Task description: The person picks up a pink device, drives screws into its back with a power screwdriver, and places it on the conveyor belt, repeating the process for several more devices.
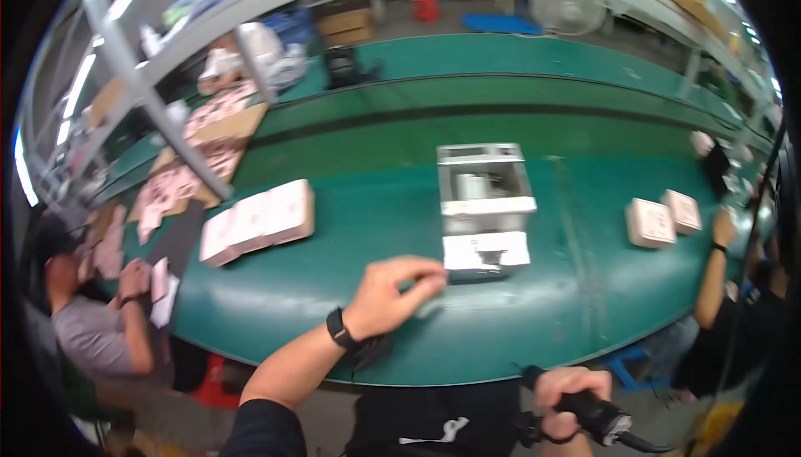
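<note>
One machine (486,208). Three boxes (257,217) to the left, two boxes (651,223) to the right. Two own hands (388,297). One black gadget (587,414). One fan (567,7). Two people (93,317) at the sides.

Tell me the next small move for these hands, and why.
Perhaps ease the left hand slightly rightward, to the near end of the grey machine: its fingertips are beside that corner, though contact is unclear, while the right hand seems occupied, gripping a black handheld device.

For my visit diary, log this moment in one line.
Left hand: beside grey machine | right hand: holding black device | green table: pale boxes left and right
</note>
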The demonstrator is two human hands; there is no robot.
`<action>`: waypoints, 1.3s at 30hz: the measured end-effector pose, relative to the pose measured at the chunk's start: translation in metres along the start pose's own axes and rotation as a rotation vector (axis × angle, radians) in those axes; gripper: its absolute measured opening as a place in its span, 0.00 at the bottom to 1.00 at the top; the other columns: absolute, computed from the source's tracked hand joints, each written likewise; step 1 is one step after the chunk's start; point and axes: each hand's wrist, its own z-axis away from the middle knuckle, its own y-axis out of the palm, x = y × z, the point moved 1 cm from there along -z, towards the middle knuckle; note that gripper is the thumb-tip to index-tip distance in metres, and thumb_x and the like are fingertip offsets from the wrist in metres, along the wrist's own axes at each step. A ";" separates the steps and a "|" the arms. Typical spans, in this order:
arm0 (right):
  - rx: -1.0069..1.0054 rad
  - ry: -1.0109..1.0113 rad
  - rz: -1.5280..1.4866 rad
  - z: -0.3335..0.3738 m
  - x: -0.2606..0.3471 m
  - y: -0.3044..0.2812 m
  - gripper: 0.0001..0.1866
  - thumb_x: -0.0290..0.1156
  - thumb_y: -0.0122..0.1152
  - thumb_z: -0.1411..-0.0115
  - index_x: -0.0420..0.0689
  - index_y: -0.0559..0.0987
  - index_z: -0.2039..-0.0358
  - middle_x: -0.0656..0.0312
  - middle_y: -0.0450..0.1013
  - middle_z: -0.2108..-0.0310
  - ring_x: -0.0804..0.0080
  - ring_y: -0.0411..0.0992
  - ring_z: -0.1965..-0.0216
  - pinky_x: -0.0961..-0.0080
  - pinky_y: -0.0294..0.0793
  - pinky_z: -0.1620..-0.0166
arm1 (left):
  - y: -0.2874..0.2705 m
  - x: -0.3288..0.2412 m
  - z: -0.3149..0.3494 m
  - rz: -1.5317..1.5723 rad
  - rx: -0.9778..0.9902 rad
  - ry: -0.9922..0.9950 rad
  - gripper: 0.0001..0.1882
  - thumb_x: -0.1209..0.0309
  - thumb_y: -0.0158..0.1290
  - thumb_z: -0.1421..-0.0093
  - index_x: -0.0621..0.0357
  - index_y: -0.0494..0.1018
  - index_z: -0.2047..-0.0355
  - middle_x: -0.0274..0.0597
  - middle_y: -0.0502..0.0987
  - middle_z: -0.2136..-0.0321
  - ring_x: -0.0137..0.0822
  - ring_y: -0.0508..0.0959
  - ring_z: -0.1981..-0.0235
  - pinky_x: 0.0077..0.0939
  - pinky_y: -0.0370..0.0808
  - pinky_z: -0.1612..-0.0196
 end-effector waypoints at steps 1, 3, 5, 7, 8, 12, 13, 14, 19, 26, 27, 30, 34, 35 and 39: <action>-0.060 0.047 0.008 -0.001 0.001 0.004 0.30 0.50 0.74 0.41 0.43 0.63 0.60 0.63 0.67 0.79 0.73 0.67 0.82 0.73 0.70 0.79 | -0.026 0.018 0.004 -0.255 -0.205 0.139 0.20 0.66 0.64 0.37 0.58 0.78 0.46 0.43 0.83 0.52 0.40 0.84 0.53 0.34 0.79 0.49; -0.048 0.109 -0.029 -0.007 -0.001 0.015 0.31 0.50 0.74 0.41 0.43 0.63 0.59 0.63 0.67 0.79 0.73 0.67 0.82 0.74 0.69 0.78 | -0.081 0.049 0.014 -0.762 -0.421 0.105 0.27 0.62 0.65 0.39 0.62 0.74 0.43 0.53 0.80 0.49 0.50 0.80 0.48 0.38 0.78 0.47; -0.036 0.202 0.005 -0.013 0.000 0.020 0.31 0.51 0.74 0.41 0.43 0.63 0.59 0.63 0.67 0.79 0.73 0.67 0.81 0.75 0.69 0.77 | -0.125 0.079 0.033 -1.059 -0.540 -0.062 0.37 0.54 0.66 0.40 0.65 0.69 0.38 0.62 0.74 0.43 0.58 0.74 0.41 0.46 0.74 0.41; -0.020 0.215 -0.047 -0.015 -0.001 0.023 0.29 0.46 0.75 0.42 0.42 0.64 0.58 0.61 0.69 0.78 0.71 0.69 0.80 0.74 0.71 0.76 | -0.147 0.104 0.048 -1.115 -0.509 -0.175 0.40 0.52 0.66 0.41 0.65 0.67 0.37 0.64 0.72 0.41 0.60 0.72 0.40 0.48 0.72 0.39; -0.010 0.222 -0.088 -0.017 -0.003 0.024 0.27 0.41 0.76 0.43 0.41 0.66 0.57 0.59 0.71 0.77 0.70 0.71 0.79 0.73 0.73 0.74 | -0.155 0.117 0.048 -1.159 -0.476 -0.276 0.43 0.49 0.66 0.42 0.66 0.65 0.36 0.67 0.69 0.40 0.62 0.70 0.38 0.50 0.70 0.38; 0.043 0.176 -0.069 -0.018 -0.005 0.026 0.25 0.34 0.76 0.44 0.39 0.68 0.56 0.57 0.74 0.76 0.69 0.73 0.77 0.73 0.74 0.73 | -0.153 0.160 0.036 -1.198 -0.398 -0.274 0.44 0.47 0.64 0.42 0.65 0.64 0.35 0.70 0.68 0.39 0.67 0.67 0.37 0.56 0.66 0.35; 0.063 0.161 -0.038 -0.016 -0.004 0.023 0.25 0.32 0.75 0.44 0.39 0.68 0.55 0.57 0.74 0.75 0.69 0.73 0.76 0.74 0.74 0.72 | -0.153 0.163 0.039 -1.207 -0.381 -0.247 0.42 0.51 0.63 0.41 0.66 0.65 0.35 0.71 0.67 0.38 0.68 0.66 0.37 0.55 0.64 0.33; 0.084 0.161 -0.044 -0.015 -0.009 0.025 0.24 0.32 0.75 0.43 0.39 0.68 0.55 0.57 0.75 0.75 0.69 0.74 0.76 0.74 0.75 0.72 | -0.156 0.163 0.047 -1.215 -0.362 -0.218 0.39 0.55 0.62 0.41 0.66 0.66 0.36 0.73 0.66 0.38 0.69 0.66 0.36 0.54 0.63 0.31; 0.048 0.218 -0.041 -0.026 -0.011 0.024 0.24 0.32 0.74 0.42 0.40 0.68 0.54 0.58 0.74 0.75 0.69 0.73 0.76 0.72 0.75 0.71 | -0.122 0.085 0.070 -1.030 -0.104 0.031 0.35 0.66 0.60 0.47 0.63 0.68 0.39 0.68 0.65 0.36 0.65 0.64 0.33 0.57 0.61 0.30; -0.119 0.335 -0.029 -0.041 -0.011 0.024 0.31 0.50 0.77 0.43 0.43 0.67 0.57 0.62 0.70 0.76 0.72 0.69 0.78 0.71 0.72 0.72 | -0.014 0.020 0.070 -0.535 0.371 0.394 0.35 0.63 0.66 0.48 0.48 0.72 0.38 0.59 0.65 0.33 0.57 0.66 0.31 0.60 0.61 0.29; -0.104 0.338 -0.027 -0.044 -0.011 0.025 0.31 0.50 0.77 0.43 0.43 0.67 0.57 0.62 0.70 0.76 0.72 0.69 0.78 0.71 0.72 0.72 | 0.000 0.015 0.065 -0.473 0.410 0.465 0.36 0.62 0.66 0.48 0.47 0.72 0.37 0.58 0.65 0.33 0.56 0.65 0.31 0.60 0.61 0.29; -0.013 0.326 -0.126 -0.053 -0.017 0.030 0.26 0.37 0.77 0.42 0.42 0.67 0.55 0.60 0.71 0.73 0.70 0.72 0.73 0.69 0.76 0.67 | 0.013 0.007 0.051 -0.416 0.427 0.549 0.37 0.60 0.67 0.47 0.46 0.72 0.36 0.57 0.64 0.32 0.56 0.65 0.31 0.59 0.61 0.29; 0.110 0.403 0.039 -0.069 -0.014 0.037 0.34 0.53 0.79 0.46 0.44 0.67 0.56 0.61 0.70 0.73 0.70 0.71 0.77 0.70 0.74 0.71 | 0.011 0.010 0.044 -0.408 0.337 0.506 0.40 0.57 0.70 0.49 0.46 0.71 0.35 0.56 0.64 0.33 0.56 0.66 0.32 0.56 0.62 0.30; 0.109 0.401 0.050 -0.075 -0.010 0.040 0.34 0.53 0.79 0.46 0.44 0.67 0.56 0.61 0.70 0.73 0.70 0.71 0.77 0.70 0.74 0.71 | 0.007 0.013 0.047 -0.389 0.282 0.440 0.42 0.56 0.71 0.50 0.47 0.70 0.35 0.55 0.65 0.34 0.56 0.67 0.33 0.54 0.64 0.31; 0.087 0.199 -0.036 -0.124 -0.003 0.064 0.27 0.47 0.73 0.39 0.44 0.68 0.55 0.60 0.70 0.73 0.70 0.69 0.77 0.69 0.73 0.71 | 0.005 0.036 0.051 -0.178 0.290 0.258 0.48 0.54 0.73 0.53 0.45 0.67 0.32 0.54 0.65 0.35 0.56 0.70 0.36 0.48 0.70 0.34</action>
